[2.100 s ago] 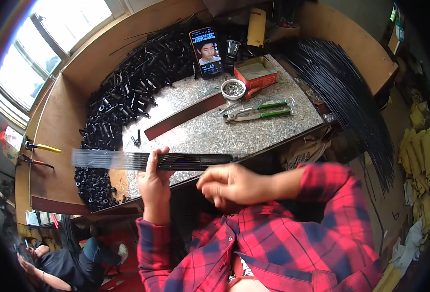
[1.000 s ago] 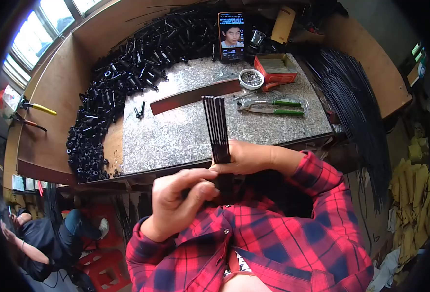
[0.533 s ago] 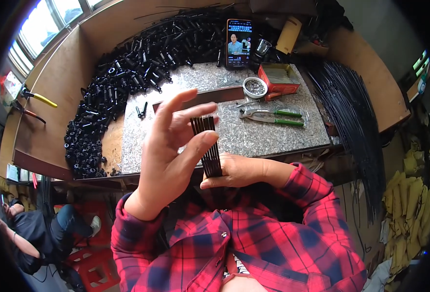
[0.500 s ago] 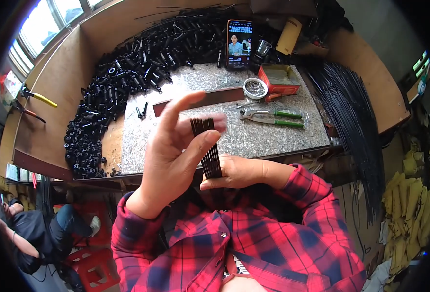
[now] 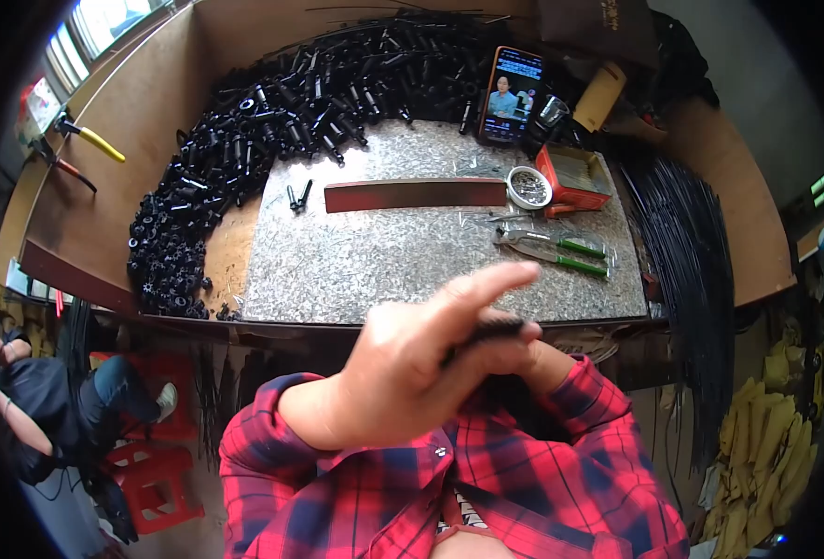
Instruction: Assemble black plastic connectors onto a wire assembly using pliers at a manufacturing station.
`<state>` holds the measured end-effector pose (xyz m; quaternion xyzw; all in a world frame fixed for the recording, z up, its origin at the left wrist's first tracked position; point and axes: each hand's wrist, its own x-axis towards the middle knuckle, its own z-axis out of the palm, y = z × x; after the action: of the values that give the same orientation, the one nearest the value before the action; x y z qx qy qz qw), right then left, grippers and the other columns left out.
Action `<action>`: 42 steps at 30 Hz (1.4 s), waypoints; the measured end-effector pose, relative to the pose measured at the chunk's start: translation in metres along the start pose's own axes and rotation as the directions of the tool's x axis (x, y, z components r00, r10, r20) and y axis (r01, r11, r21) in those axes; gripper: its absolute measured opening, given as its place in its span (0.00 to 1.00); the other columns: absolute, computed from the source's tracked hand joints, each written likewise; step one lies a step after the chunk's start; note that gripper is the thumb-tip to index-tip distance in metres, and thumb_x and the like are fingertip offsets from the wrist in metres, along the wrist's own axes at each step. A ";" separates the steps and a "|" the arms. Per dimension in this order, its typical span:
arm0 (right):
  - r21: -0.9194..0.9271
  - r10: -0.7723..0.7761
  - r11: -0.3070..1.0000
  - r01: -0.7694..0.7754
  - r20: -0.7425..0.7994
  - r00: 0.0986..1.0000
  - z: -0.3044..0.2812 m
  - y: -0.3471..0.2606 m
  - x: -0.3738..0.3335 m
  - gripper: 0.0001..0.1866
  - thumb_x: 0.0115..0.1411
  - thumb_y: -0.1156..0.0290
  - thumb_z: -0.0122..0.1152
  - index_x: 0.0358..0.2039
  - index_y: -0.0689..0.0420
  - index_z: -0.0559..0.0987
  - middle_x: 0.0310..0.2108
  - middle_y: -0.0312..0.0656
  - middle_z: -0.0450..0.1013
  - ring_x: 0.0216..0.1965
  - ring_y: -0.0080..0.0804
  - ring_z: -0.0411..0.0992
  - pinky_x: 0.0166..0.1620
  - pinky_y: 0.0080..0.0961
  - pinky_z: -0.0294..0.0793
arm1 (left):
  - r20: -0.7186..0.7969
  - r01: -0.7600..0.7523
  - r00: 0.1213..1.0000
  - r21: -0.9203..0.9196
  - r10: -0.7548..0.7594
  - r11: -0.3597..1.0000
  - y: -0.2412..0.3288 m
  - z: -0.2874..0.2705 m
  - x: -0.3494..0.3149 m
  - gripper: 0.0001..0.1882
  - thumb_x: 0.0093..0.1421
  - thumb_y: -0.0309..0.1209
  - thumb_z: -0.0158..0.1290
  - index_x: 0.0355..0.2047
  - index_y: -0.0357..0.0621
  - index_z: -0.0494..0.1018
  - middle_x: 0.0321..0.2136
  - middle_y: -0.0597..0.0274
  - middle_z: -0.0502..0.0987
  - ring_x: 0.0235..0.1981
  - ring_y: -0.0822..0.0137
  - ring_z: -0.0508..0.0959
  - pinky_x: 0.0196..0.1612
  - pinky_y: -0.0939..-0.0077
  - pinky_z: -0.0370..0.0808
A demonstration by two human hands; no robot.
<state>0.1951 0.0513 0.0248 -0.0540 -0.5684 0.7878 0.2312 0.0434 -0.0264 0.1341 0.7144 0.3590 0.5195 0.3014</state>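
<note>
My left hand (image 5: pixel 421 359) is in front of my chest, blurred by motion, its index finger stretched to the right. A bundle of thin black rods (image 5: pixel 488 330) shows as a dark strip between its thumb and fingers, which close round it. Most of the bundle is hidden behind this hand. Of my right hand (image 5: pixel 544 363) only the part near the wrist shows, behind the left fingertips; its fingers are hidden. Both hands are just off the near edge of the speckled stone slab (image 5: pixel 375 270).
Black tubular parts (image 5: pixel 328 88) are heaped along the back and left. Green-handled pliers (image 5: pixel 556 252), a white bowl of small metal pieces (image 5: pixel 528 187), a red box (image 5: pixel 575 191), a dark bar (image 5: pixel 412 194) and a phone (image 5: pixel 512 98) are ahead. Long black rods (image 5: pixel 687 233) hang at right. A person (image 5: pixel 48 401) sits left.
My left hand has swung right and down, turning its back toward me and covering the bundle. My right hand has gone mostly out of sight behind it. The view has shifted slightly.
</note>
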 end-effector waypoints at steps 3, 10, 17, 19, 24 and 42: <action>-0.204 0.056 0.977 -0.066 -0.053 0.997 -0.002 0.008 0.012 0.13 0.60 0.64 0.56 0.38 0.60 0.75 0.36 0.40 0.73 0.38 0.26 0.70 0.40 0.25 0.70 | 0.071 -0.125 0.990 0.099 0.119 0.987 -0.004 0.001 -0.013 0.33 0.57 0.28 0.58 0.58 0.27 0.56 0.47 0.45 0.75 0.47 0.63 0.77 0.49 0.74 0.72; -0.571 -0.066 0.798 -0.192 -0.399 0.914 -0.004 0.026 0.008 0.12 0.65 0.64 0.53 0.32 0.62 0.75 0.24 0.37 0.76 0.27 0.24 0.74 0.34 0.21 0.72 | -0.615 -0.202 0.771 0.005 0.162 0.979 -0.064 0.002 -0.041 0.43 0.55 0.42 0.59 0.60 0.27 0.51 0.60 0.38 0.59 0.63 0.51 0.59 0.63 0.62 0.56; -0.587 -0.036 0.784 -0.200 -0.365 0.930 0.005 0.021 0.012 0.11 0.65 0.66 0.53 0.32 0.62 0.74 0.25 0.38 0.76 0.28 0.22 0.74 0.33 0.20 0.72 | -0.469 0.140 0.728 -0.613 -0.500 0.778 -0.107 0.013 -0.061 0.20 0.64 0.24 0.48 0.56 0.35 0.61 0.47 0.48 0.75 0.48 0.63 0.75 0.50 0.71 0.73; -0.570 -0.017 0.788 -0.234 -0.399 0.917 0.007 0.019 0.011 0.10 0.63 0.67 0.54 0.33 0.62 0.75 0.24 0.39 0.76 0.27 0.26 0.75 0.32 0.23 0.72 | -0.462 0.134 0.731 -0.625 -0.503 0.769 -0.108 0.019 -0.056 0.15 0.62 0.22 0.50 0.50 0.36 0.69 0.42 0.52 0.78 0.44 0.68 0.77 0.46 0.77 0.74; -0.555 -0.013 0.797 -0.239 -0.412 0.911 0.008 0.020 0.010 0.09 0.62 0.69 0.56 0.33 0.62 0.76 0.24 0.39 0.77 0.26 0.25 0.75 0.32 0.23 0.73 | -0.572 0.082 0.720 -0.493 -0.394 0.866 -0.115 0.032 -0.054 0.07 0.63 0.23 0.50 0.40 0.34 0.74 0.33 0.55 0.80 0.35 0.71 0.80 0.39 0.80 0.77; -0.518 0.043 0.811 -0.272 -0.410 0.911 0.002 0.017 0.012 0.13 0.65 0.66 0.52 0.28 0.61 0.76 0.24 0.36 0.76 0.27 0.20 0.72 0.33 0.19 0.71 | -0.638 0.586 0.768 0.669 -0.052 0.457 -0.180 -0.143 -0.050 0.10 0.61 0.30 0.51 0.39 0.38 0.74 0.33 0.50 0.77 0.32 0.57 0.77 0.33 0.67 0.74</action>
<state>0.1785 0.0503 0.0122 -0.3190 -0.7133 0.5749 0.2427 -0.1402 0.0412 0.0027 0.5072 0.7651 0.3844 -0.0978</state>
